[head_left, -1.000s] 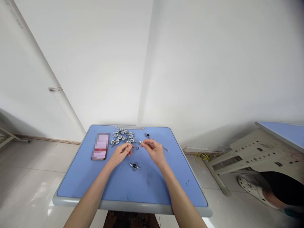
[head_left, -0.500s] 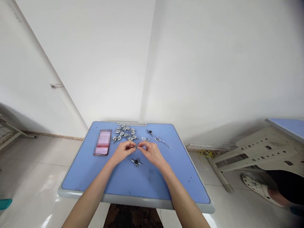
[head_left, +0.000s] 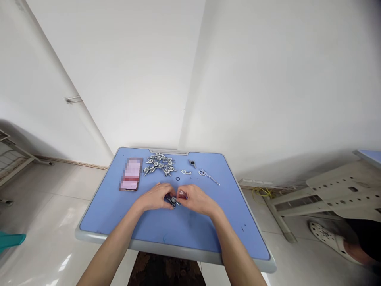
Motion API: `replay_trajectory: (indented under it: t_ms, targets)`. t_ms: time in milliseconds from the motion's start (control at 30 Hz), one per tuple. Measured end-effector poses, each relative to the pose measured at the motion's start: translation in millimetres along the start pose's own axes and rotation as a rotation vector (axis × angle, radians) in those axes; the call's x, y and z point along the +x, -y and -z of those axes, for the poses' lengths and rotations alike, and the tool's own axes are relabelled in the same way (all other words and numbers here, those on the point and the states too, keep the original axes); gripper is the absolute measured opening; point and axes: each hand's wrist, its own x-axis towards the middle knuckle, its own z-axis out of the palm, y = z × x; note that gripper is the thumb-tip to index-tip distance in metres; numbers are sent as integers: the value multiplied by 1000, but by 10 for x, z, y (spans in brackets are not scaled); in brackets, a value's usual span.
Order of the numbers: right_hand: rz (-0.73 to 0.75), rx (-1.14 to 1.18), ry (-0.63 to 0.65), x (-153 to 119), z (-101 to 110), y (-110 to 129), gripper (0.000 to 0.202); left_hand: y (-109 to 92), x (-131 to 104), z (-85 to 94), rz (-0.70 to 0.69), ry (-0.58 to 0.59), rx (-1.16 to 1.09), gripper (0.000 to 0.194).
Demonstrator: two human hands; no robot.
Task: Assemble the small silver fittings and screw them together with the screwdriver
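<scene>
My left hand [head_left: 157, 197] pinches the metal fitting [head_left: 174, 201]; my bunched right hand [head_left: 195, 198] hides any grip. Likely light, rigid, best held by its stubs [head_left: 178, 203].

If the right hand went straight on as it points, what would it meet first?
Likely the metal part, then the left hand; whether the right hand touches the part is unclear.
</scene>
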Motion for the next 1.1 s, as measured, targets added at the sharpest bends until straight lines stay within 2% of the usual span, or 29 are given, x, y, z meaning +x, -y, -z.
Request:
replay_trajectory:
  t_ms: [167, 333, 567, 833, 1033, 1100]
  targets:
    - [3, -133, 2, -11, -37, 59, 16, 16, 33, -44, -9, -25, 26, 20]
    - [27, -187, -25, -24, -87, 53, 15, 16, 46, -49, -6, -43, 44, 16]
    - [-16, -234, -26, -31, -91, 53, 12, -26, 35, -52, -21, -70, 56, 9]
    - [-46, -79, 2, -37, -24, 49, 10, -38, 29, -47, -20, -73, 9, 12]
    - [-89, -6, -195, -5, 78, -165, 20, -50, 14, -26, -16, -53, -54, 12]
    - [-108, 23, -213, 5, 101, -228, 19, -42, 16, -26, -15, -54, -71, 11]
